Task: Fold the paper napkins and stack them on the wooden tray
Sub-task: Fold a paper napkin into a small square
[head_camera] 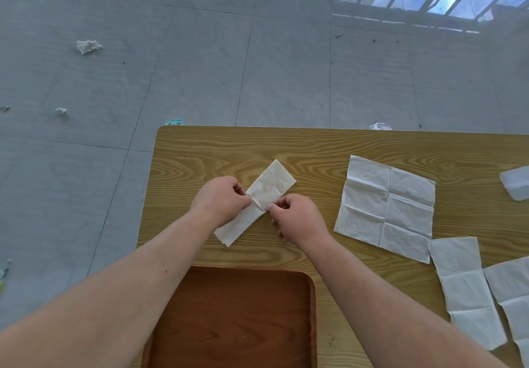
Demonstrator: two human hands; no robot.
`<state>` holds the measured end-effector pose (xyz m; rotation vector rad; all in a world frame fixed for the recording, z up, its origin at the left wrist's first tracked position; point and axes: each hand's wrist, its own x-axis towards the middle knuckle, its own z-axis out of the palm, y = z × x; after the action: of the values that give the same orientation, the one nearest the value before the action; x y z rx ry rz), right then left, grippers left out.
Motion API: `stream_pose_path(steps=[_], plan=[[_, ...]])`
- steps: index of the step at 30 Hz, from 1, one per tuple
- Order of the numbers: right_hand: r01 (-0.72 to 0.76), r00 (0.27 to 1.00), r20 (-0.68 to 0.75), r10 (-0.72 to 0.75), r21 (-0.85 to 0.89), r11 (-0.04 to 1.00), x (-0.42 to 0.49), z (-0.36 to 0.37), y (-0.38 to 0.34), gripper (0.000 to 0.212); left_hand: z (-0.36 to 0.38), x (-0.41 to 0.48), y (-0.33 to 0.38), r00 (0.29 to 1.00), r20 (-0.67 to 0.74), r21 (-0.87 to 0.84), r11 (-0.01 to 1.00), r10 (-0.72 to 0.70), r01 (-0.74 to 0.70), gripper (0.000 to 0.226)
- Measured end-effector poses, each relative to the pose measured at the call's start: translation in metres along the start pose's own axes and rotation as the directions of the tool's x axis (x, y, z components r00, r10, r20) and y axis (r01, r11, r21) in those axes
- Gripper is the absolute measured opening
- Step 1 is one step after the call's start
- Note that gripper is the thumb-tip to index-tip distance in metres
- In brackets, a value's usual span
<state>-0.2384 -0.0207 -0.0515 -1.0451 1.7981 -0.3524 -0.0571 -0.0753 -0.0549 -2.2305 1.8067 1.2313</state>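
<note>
Thumb and fingertips (246,197) of the left hand (221,200) pinch one long edge of a folded paper napkin (272,183) at its middle, while the curled fingers of the right hand (297,219) pinch the opposite edge. The napkin, a narrow off-white strip with a soft, faintly crinkled surface, lies diagonally on a table (200,153) of pale wood with bold wavy grain, its far end pointing up and right, its near end down and left.

Just below the hands sits the wooden tray (313,310), dark reddish-brown with rounded corners and a raised rim.

To the right, well apart from the hands, an unfolded napkin (386,207) lies flat, its creases dividing it into squares. Nearer the table's front edge lie a half-folded strip (466,290) and, just beside it, another napkin (512,296) cut off by the frame. A translucent plastic container (515,186) shows at the right edge.

Crumpled paper (88,46) lies on the glossy grey tiled floor (257,67) beyond.
</note>
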Motion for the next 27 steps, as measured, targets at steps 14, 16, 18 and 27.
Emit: stream_pose_path(steps=[14,16,18,27], plan=[[-0.221,0.956,0.292,0.026,0.66,0.718,0.005,-0.003,-0.011,0.065,-0.02,-0.031,-0.005,0.965,0.256,-0.801,0.571,0.051,0.182,0.018],[-0.24,0.955,0.294,0.048,0.662,0.71,0.005,0.0,-0.016,0.047,-0.014,-0.033,-0.008,0.973,0.23,-0.741,0.65,0.015,0.165,0.018],[-0.254,0.958,0.275,0.081,0.678,0.69,0.005,0.002,-0.017,0.039,-0.006,-0.034,-0.01,0.978,0.208,-0.685,0.711,-0.017,0.158,0.023],[-0.254,0.948,0.317,0.019,0.721,0.645,-0.003,-0.007,-0.02,0.053,0.005,-0.043,-0.011,0.987,0.144,-0.675,0.723,-0.067,0.148,0.064]])
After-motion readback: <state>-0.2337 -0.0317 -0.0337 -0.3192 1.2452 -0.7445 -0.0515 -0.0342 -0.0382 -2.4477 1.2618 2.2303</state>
